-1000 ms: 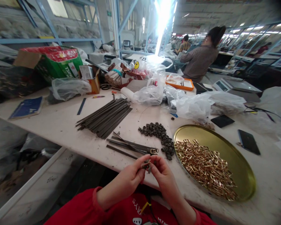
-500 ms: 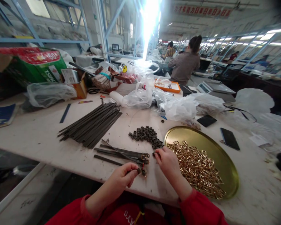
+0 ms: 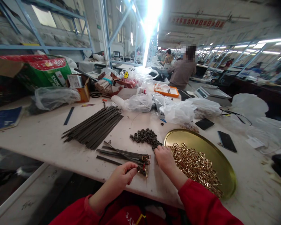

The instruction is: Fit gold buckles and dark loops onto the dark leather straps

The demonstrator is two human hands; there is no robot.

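Note:
My left hand (image 3: 125,176) pinches the end of a dark strap by a gold buckle (image 3: 145,172) near the table's front edge. My right hand (image 3: 165,157) is at the near end of a pile of small dark loops (image 3: 146,136); its fingertips are bent down and what they hold, if anything, is hidden. Just beyond my left hand lie a few dark straps with gold buckles (image 3: 125,153). A larger stack of dark strips (image 3: 93,127) is farther left. To the right, a round gold tray (image 3: 228,168) bears many gold buckles (image 3: 196,165).
Clear plastic bags (image 3: 178,109) and an orange box (image 3: 166,90) stand along the back. A black phone (image 3: 227,141) lies right of the tray. At the left are a blue booklet (image 3: 5,118) and a green carton (image 3: 46,73). A person (image 3: 182,72) is beyond the table.
My right hand has moved slightly away from me, up against the loops. My left hand stays beside the buckled straps. The camera view has shifted a little.

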